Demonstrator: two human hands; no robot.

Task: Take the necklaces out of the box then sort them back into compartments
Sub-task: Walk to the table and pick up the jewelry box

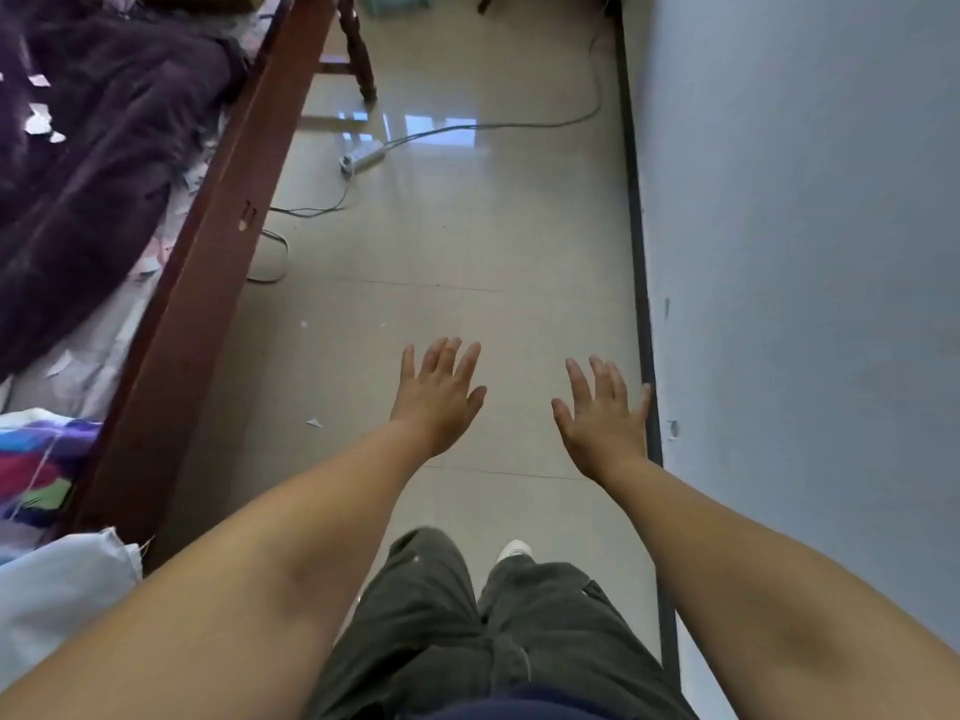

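No box and no necklaces are in view. My left hand (439, 394) is stretched out in front of me over the tiled floor, fingers spread, palm down, holding nothing. My right hand (602, 413) is stretched out beside it, a little to the right and close to the wall's dark skirting, fingers also spread and empty. Both bare forearms reach forward from the bottom corners of the frame. Below them I see my own legs in dark green trousers (467, 615) and one white shoe tip (514, 549).
A bed with a reddish wooden side rail (223, 241) runs along the left, with a dark purple blanket (88, 148) and coloured fabric (36, 470) on it. A white power strip (363, 157) and cables lie on the beige tiled floor (467, 241). A pale wall (805, 252) stands right.
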